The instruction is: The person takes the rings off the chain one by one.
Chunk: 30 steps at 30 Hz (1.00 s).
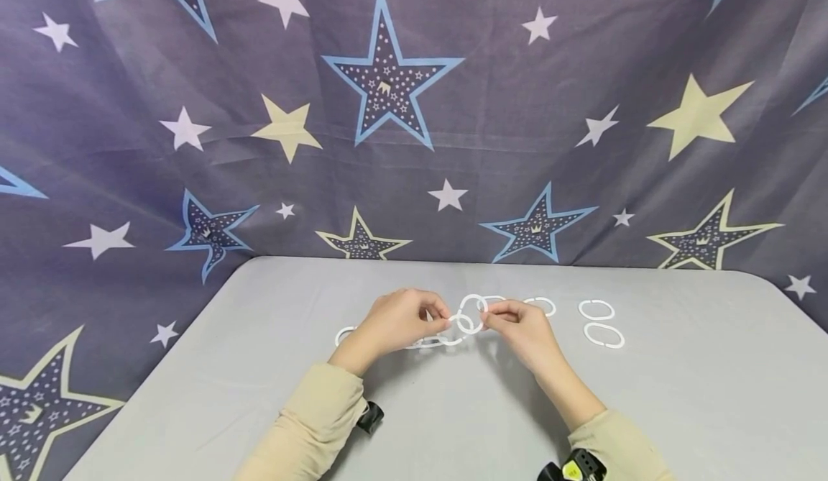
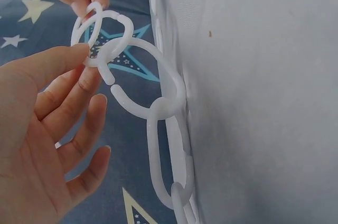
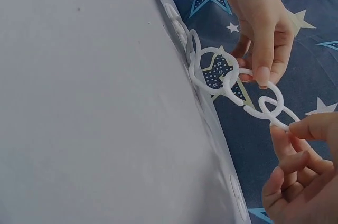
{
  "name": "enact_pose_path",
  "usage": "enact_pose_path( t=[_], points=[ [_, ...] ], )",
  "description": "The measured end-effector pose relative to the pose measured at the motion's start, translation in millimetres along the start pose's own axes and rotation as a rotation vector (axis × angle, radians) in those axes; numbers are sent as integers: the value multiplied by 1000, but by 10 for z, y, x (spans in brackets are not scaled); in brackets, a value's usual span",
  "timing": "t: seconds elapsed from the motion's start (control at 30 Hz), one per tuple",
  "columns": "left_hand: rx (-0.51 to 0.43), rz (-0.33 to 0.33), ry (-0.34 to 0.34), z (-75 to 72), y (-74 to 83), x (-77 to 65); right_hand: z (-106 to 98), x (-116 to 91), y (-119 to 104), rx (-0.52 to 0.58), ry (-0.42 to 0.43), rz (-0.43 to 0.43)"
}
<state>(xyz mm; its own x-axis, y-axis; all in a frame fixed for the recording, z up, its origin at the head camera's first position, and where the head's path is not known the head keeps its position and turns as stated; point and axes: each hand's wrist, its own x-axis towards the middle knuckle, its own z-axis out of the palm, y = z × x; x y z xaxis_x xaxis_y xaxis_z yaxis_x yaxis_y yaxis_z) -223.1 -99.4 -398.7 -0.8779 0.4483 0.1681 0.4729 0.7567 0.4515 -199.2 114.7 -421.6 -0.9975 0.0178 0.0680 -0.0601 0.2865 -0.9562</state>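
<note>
My left hand pinches a white oval plastic link between thumb and fingertips, at the end of a chain of links. In the left wrist view the chain hangs down from there; in the head view part of it lies on the table behind the left hand. My right hand pinches another white link between thumb and forefinger. In both wrist views the two held links pass through each other. Small gaps show in the rings of some links. The right hand's other fingers are loosely bent.
On the grey table, two loose white links lie to the right, one far link and one nearer link. Another link lies just beyond the right hand. A star-patterned cloth hangs behind the table's back edge.
</note>
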Motion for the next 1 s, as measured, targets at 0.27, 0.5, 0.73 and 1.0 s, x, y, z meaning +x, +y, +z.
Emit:
enact_pose_path(
  t=[0.27, 0.5, 0.73, 1.0],
  points=[
    [-6, 5, 18, -11, -3, -20, 5, 2, 9, 23, -6, 23],
    [-15, 13, 35, -17, -10, -27, 6, 10, 43, 40, -13, 50],
    [-25, 12, 58, -51, 3, -57, 29, 14, 53, 18, -29, 77],
    [-11, 10, 79, -61, -4, -78, 56, 2, 77, 37, -72, 96]
  ],
)
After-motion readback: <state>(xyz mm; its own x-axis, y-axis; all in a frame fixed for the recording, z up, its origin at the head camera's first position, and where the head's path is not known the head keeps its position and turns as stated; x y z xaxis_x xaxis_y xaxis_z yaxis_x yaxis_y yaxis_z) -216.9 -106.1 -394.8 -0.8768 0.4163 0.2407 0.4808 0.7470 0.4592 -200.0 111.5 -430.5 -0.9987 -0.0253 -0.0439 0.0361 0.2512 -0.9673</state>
